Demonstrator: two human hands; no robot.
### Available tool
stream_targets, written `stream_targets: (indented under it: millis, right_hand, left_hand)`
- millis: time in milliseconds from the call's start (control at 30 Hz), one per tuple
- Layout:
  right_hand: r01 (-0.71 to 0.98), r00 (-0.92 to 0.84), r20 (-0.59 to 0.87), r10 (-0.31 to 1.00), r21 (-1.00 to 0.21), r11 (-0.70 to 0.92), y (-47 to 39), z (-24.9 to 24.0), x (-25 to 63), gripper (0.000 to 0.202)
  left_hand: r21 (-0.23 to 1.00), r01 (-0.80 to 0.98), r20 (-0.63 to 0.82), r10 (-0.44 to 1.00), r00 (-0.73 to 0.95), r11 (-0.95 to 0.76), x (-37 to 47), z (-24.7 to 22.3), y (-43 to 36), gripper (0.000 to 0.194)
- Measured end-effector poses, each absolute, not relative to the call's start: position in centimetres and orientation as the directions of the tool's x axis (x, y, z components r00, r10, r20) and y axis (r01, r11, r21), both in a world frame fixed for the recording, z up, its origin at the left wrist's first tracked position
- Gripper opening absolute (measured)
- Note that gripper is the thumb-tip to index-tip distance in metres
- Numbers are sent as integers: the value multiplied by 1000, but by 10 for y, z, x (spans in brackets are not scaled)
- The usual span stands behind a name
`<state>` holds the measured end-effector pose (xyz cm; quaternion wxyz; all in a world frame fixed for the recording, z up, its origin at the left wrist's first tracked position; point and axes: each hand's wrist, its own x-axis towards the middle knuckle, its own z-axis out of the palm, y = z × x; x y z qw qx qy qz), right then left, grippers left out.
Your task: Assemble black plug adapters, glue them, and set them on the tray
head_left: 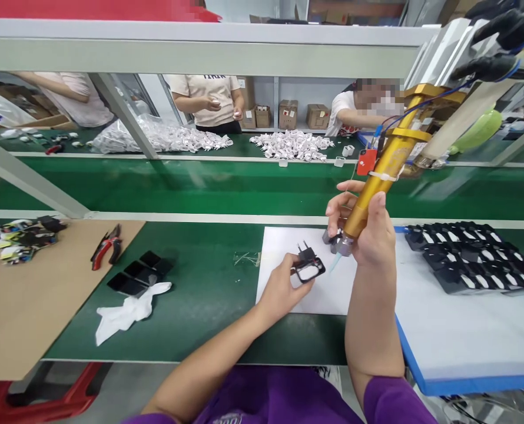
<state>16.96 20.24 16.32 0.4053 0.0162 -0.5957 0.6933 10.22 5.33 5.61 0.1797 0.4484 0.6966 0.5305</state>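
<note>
My left hand (pixel 284 287) grips a small black plug housing (pixel 309 268) by its edge, its two pins pointing up and its open side showing a pale rim. My right hand (pixel 372 232) is wrapped round the lower part of a gold dispensing tool (pixel 379 179), which hangs tilted from the upper right. The tool's thin pale tip (pixel 335 262) points down and left, a little to the right of the housing, not touching it. Beneath both lies a white sheet (pixel 279 241). Behind the tool's nozzle are small dark parts (pixel 331 238), partly hidden.
Rows of black housings (pixel 474 256) stand on a blue-edged white board (pixel 456 347) at right. To the left are black pieces (pixel 141 274), a white cloth (pixel 132 309) and red pliers (pixel 107 246). A metal shelf beam (pixel 200 50) crosses above; people work behind.
</note>
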Motion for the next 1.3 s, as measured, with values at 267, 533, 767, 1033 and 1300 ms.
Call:
stream_targets:
  millis: [267, 533, 767, 1033, 1300]
  right_hand:
    - [-545, -604, 486, 631, -830, 118, 212, 160, 168, 43]
    - [-482, -503, 494, 709, -842, 243, 222, 155, 166, 38]
    - [-347, -443, 474, 761, -873, 342, 235, 154, 172, 40]
    - [-128, -359, 440, 823, -897, 423, 259, 147, 185, 46]
    - [-40, -305, 405, 862, -909, 414, 269, 144, 195, 50]
  left_hand:
    - [815, 569, 254, 813, -523, 112, 63, 50, 27, 33]
    - [782, 566, 78, 860, -505, 262, 39, 38, 17, 27]
    - [800, 539, 51, 865, -499, 264, 30, 24, 16, 31]
    - [799, 572, 57, 923, -381, 187, 35, 35, 31, 31]
    - [523, 845, 409, 903, -131, -114, 87, 30, 135, 40]
